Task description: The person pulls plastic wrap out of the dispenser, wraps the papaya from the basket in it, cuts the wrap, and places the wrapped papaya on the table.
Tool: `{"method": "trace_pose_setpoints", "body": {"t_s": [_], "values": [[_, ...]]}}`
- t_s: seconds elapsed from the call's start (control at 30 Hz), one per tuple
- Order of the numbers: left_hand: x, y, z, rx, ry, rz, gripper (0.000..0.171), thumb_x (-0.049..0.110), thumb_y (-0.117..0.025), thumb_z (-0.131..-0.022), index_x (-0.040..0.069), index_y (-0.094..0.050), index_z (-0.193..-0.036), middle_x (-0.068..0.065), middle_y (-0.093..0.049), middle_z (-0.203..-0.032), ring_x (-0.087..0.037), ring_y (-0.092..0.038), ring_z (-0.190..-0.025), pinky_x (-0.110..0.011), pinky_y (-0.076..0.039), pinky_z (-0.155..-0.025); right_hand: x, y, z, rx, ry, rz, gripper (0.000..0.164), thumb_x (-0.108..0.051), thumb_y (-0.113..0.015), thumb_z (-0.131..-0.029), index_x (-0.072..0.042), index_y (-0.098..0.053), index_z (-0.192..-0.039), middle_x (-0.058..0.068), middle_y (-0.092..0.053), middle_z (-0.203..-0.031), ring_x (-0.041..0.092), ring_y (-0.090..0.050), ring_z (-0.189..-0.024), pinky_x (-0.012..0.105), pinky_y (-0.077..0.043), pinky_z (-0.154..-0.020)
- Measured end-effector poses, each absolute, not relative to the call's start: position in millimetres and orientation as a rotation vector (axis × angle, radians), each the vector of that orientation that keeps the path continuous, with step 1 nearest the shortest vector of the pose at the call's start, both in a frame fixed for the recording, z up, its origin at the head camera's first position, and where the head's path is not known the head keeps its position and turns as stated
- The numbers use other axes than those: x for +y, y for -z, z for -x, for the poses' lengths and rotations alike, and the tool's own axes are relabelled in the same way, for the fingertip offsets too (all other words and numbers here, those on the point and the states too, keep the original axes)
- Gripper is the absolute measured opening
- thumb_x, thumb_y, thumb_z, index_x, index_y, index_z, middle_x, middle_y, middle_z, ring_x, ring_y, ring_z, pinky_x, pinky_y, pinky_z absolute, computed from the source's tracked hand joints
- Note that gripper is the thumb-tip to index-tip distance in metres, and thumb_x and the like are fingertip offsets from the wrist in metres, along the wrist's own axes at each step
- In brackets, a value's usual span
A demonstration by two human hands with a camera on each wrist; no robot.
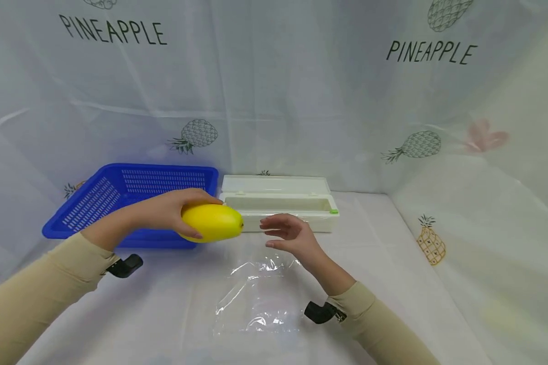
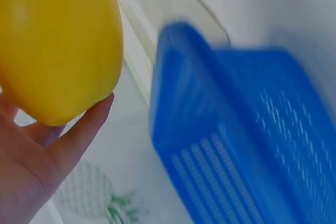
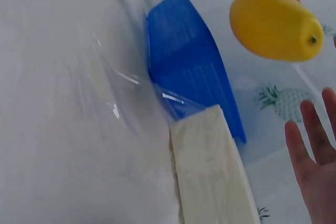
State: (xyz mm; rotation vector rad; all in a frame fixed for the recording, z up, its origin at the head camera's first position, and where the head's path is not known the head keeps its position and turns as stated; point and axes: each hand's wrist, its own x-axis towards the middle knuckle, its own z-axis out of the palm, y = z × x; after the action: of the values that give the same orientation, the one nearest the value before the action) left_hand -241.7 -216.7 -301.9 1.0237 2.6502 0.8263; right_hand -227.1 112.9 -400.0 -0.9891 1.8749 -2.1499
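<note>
A smooth yellow oval fruit, like a melon or mango [image 1: 213,223], is held up in my left hand [image 1: 162,210], whose fingers and thumb grip its left end. The left wrist view shows the fruit [image 2: 60,45] large, with the fingers of the left hand [image 2: 31,166] against it. My right hand [image 1: 294,238] is raised to the right of the fruit, apart from it, its fingers loosely bent and holding nothing. Below the hands a sheet of clear plastic film [image 1: 260,299] lies on the table, reaching back to a white film dispenser box [image 1: 278,223] with its lid up.
A blue perforated basket [image 1: 79,230] stands at the back left, behind my left forearm. The white tablecloth [image 1: 383,284] spreads under everything. A pineapple-print curtain [image 1: 274,101] hangs behind the box and along the right side.
</note>
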Motion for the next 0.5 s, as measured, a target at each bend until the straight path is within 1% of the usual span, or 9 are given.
{"method": "trace_pose_setpoints", "body": {"t_s": [0.07, 0.17, 0.2, 0.27, 0.3, 0.4, 0.43, 0.5], "values": [[-208, 307, 239, 2.642, -0.862, -1.034, 0.068, 0.032, -0.085, -0.073, 0.027, -0.057, -0.135, 0.007, -0.057, -0.126, -0.02, -0.052, -0.105, -0.043, -0.045, -0.088, 110, 398, 223, 1.867, 2.167, 0.946, 0.053, 0.008, -0.076, -0.079, 0.004, -0.056, -0.128, 0.023, -0.055, -0.131, 0.043, -0.053, -0.12, 0.045, -0.047, -0.097], [-196, 314, 236, 2.613, -0.917, -1.029, 0.068, 0.034, -0.084, -0.074, 0.025, -0.057, -0.135, 0.007, -0.058, -0.127, -0.019, -0.052, -0.104, -0.042, -0.045, -0.088, 106, 395, 218, 1.839, 2.172, 0.928, 0.058, 0.007, -0.077, -0.078, 0.001, -0.055, -0.131, 0.023, -0.049, -0.137, 0.038, -0.051, -0.124, 0.049, -0.045, -0.098], [-192, 316, 235, 2.602, -0.928, -1.025, 0.068, 0.034, -0.084, -0.074, 0.025, -0.056, -0.135, 0.007, -0.058, -0.127, -0.019, -0.052, -0.104, -0.042, -0.045, -0.088, 106, 394, 216, 1.837, 2.173, 0.928, 0.058, 0.008, -0.077, -0.078, 0.0, -0.054, -0.131, 0.024, -0.047, -0.139, 0.035, -0.051, -0.124, 0.049, -0.045, -0.098], [-185, 320, 233, 2.57, -0.957, -1.02, 0.068, 0.035, -0.083, -0.075, 0.025, -0.056, -0.136, 0.007, -0.058, -0.127, -0.019, -0.053, -0.104, -0.042, -0.046, -0.088, 105, 393, 212, 1.837, 2.169, 0.924, 0.058, 0.007, -0.077, -0.078, -0.001, -0.055, -0.131, 0.022, -0.046, -0.14, 0.033, -0.051, -0.124, 0.048, -0.046, -0.097], [-181, 322, 232, 2.559, -0.962, -1.016, 0.068, 0.035, -0.083, -0.075, 0.026, -0.055, -0.136, 0.008, -0.058, -0.126, -0.019, -0.053, -0.103, -0.041, -0.046, -0.087, 106, 393, 211, 1.838, 2.169, 0.919, 0.058, 0.008, -0.077, -0.078, -0.001, -0.055, -0.13, 0.022, -0.045, -0.14, 0.033, -0.051, -0.124, 0.047, -0.046, -0.096], [-170, 330, 227, 2.539, -0.963, -1.045, 0.068, 0.036, -0.082, -0.076, 0.024, -0.055, -0.137, 0.007, -0.059, -0.125, -0.018, -0.054, -0.101, -0.04, -0.045, -0.086, 110, 393, 206, 1.889, 2.134, 0.9, 0.055, 0.008, -0.077, -0.078, 0.002, -0.056, -0.128, 0.021, -0.045, -0.139, 0.032, -0.053, -0.121, 0.042, -0.05, -0.093], [-166, 333, 225, 2.536, -0.961, -1.054, 0.068, 0.036, -0.081, -0.076, 0.022, -0.055, -0.138, 0.007, -0.059, -0.126, -0.018, -0.054, -0.101, -0.04, -0.045, -0.085, 112, 394, 205, 1.909, 2.118, 0.893, 0.054, 0.007, -0.078, -0.078, 0.002, -0.057, -0.127, 0.019, -0.046, -0.138, 0.033, -0.053, -0.12, 0.042, -0.05, -0.092], [-157, 339, 222, 2.533, -0.958, -1.062, 0.07, 0.036, -0.081, -0.076, 0.019, -0.055, -0.138, 0.005, -0.06, -0.125, -0.018, -0.054, -0.101, -0.04, -0.045, -0.085, 116, 396, 201, 1.955, 2.086, 0.878, 0.05, 0.009, -0.078, -0.077, 0.005, -0.059, -0.124, 0.021, -0.046, -0.135, 0.033, -0.055, -0.117, 0.041, -0.052, -0.09]]}}
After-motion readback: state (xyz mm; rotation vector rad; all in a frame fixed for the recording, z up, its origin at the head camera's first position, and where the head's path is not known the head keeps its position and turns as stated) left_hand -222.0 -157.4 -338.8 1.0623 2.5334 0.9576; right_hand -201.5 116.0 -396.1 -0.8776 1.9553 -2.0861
